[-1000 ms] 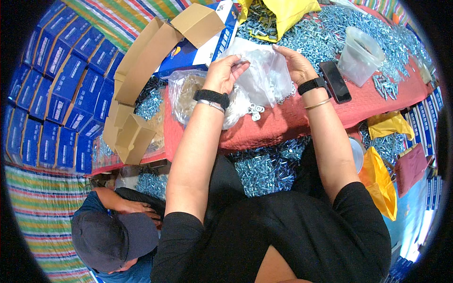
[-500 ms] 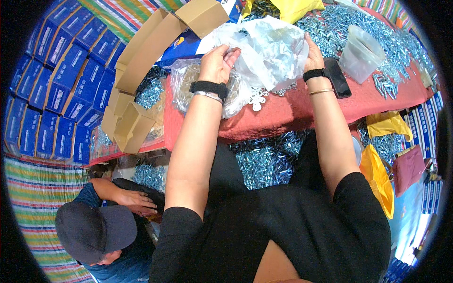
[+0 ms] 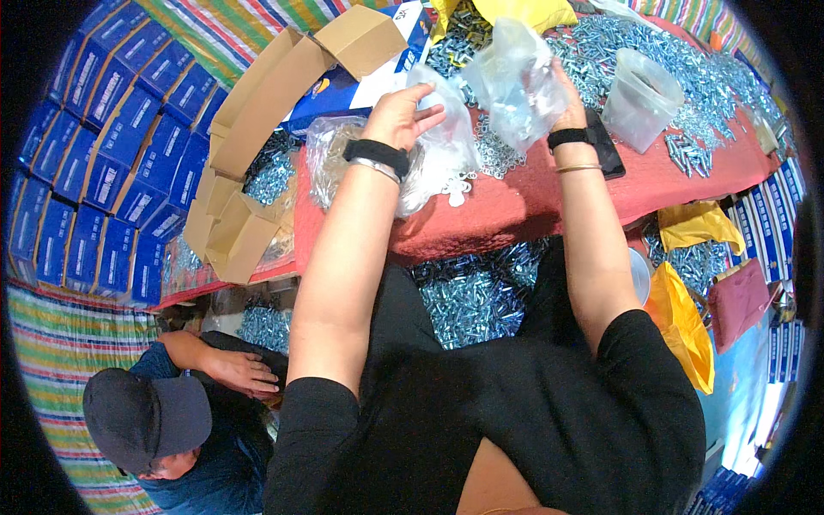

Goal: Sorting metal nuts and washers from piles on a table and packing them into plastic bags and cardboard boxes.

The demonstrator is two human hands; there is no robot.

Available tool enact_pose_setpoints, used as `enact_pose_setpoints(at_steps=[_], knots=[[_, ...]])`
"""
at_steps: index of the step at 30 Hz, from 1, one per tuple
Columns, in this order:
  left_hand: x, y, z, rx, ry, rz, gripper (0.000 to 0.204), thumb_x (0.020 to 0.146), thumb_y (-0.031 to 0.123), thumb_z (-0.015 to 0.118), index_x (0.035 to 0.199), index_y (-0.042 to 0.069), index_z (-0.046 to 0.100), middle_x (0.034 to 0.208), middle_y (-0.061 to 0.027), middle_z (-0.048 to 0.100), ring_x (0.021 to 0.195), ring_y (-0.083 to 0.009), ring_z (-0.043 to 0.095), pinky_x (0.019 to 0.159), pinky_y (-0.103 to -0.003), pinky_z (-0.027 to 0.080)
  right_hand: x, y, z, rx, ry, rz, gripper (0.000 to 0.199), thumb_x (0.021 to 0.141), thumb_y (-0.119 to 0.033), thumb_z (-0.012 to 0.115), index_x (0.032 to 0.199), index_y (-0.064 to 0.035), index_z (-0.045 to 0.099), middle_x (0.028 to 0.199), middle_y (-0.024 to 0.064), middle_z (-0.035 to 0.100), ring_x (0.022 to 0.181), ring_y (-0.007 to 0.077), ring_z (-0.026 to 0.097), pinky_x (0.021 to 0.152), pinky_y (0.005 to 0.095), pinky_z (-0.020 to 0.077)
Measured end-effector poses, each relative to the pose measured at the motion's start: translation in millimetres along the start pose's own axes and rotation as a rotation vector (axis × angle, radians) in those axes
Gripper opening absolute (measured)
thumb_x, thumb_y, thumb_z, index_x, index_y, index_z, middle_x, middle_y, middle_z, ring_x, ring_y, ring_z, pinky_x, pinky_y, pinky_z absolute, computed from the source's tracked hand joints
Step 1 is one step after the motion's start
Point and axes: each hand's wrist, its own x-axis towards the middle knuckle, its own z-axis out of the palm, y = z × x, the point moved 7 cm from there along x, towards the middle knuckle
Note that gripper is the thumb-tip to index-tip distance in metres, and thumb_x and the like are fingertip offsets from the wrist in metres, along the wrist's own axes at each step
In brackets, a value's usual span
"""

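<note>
- The right hand (image 3: 562,94) is gripping a crumpled clear plastic bag (image 3: 515,81), fingers clenched into its side, and is lifting it above the red table (image 3: 549,202).
- The left hand (image 3: 403,116) is hanging open with fingers spread, grasping nothing; it is hovering just beside a second clear bag (image 3: 438,150) that is sagging onto the red table's near-left part.
- Flat metal washers (image 3: 459,184) are spilling out of that second bag onto the red table.
- A black phone (image 3: 605,146) is lying on the red table, partly hidden behind the right wrist.
- A translucent plastic tub (image 3: 639,99) is standing on the red table's far right, amid a wide heap of silvery screws (image 3: 687,77).
- Folded brown cardboard boxes (image 3: 257,129) are leaning at the red table's left end.
- Blue cartons (image 3: 94,163) are lying in rows left of the red table.
- More screws (image 3: 468,300) are piling up below the red table's near edge.
- Another person in a dark cap (image 3: 146,416) is crouching below the red table's left corner.
</note>
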Motion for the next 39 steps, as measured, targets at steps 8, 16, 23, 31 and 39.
enact_pose_setpoints(at_steps=[8, 16, 23, 31, 39], knots=[[-12, -23, 50, 0.239, -0.244, 0.018, 0.024, 0.083, 0.019, 0.066, 0.096, 0.000, 0.059, 0.091, -0.0128, 0.063, 0.086, -0.0226, 0.063, 0.079, -0.034, 0.053, -16, 73, 67, -0.438, -0.233, 0.057, 0.019, 0.089, -0.019, 0.058, 0.099, -0.0032, 0.060, 0.094, 0.0053, 0.064, 0.077, 0.0121, 0.061, 0.068, 0.0253, 0.0509], [-13, -1, 33, 0.205, -0.149, 0.177, 0.011, 0.083, 0.003, 0.055, 0.089, -0.005, 0.059, 0.084, -0.0122, 0.065, 0.079, -0.0223, 0.066, 0.070, -0.031, 0.056, -31, 58, 103, -1.118, -0.163, -0.140, 0.031, 0.084, -0.034, 0.063, 0.082, -0.0039, 0.065, 0.081, 0.0025, 0.065, 0.074, 0.0090, 0.060, 0.063, 0.0262, 0.0468], [-14, -4, 27, 0.151, -0.176, 0.139, 0.017, 0.083, 0.006, 0.058, 0.094, -0.007, 0.057, 0.090, -0.0147, 0.063, 0.081, -0.0241, 0.065, 0.073, -0.031, 0.056, -43, 51, 116, -2.118, -0.258, -0.241, 0.038, 0.071, -0.034, 0.064, 0.084, 0.0015, 0.066, 0.076, 0.0231, 0.062, 0.074, 0.0353, 0.062, 0.066, 0.0409, 0.0487], [-64, 49, 8, 0.158, -0.295, 0.375, 0.025, 0.088, 0.012, 0.054, 0.104, -0.006, 0.055, 0.100, -0.0212, 0.062, 0.092, -0.0304, 0.063, 0.082, -0.037, 0.052, -6, 7, 75, -1.327, -0.089, -0.462, 0.026, 0.087, -0.018, 0.058, 0.098, 0.0039, 0.064, 0.091, 0.0040, 0.065, 0.082, 0.0099, 0.059, 0.073, 0.0226, 0.0454], [-193, 144, -24, 0.240, -0.363, 0.686, 0.031, 0.092, 0.020, 0.050, 0.114, -0.002, 0.053, 0.104, -0.0182, 0.063, 0.097, -0.0267, 0.063, 0.085, -0.037, 0.052, -30, 41, 100, -2.087, -0.431, -0.661, 0.048, 0.067, -0.029, 0.078, 0.102, -0.0003, 0.062, 0.090, 0.0118, 0.063, 0.077, 0.0186, 0.060, 0.068, 0.0308, 0.0493]])
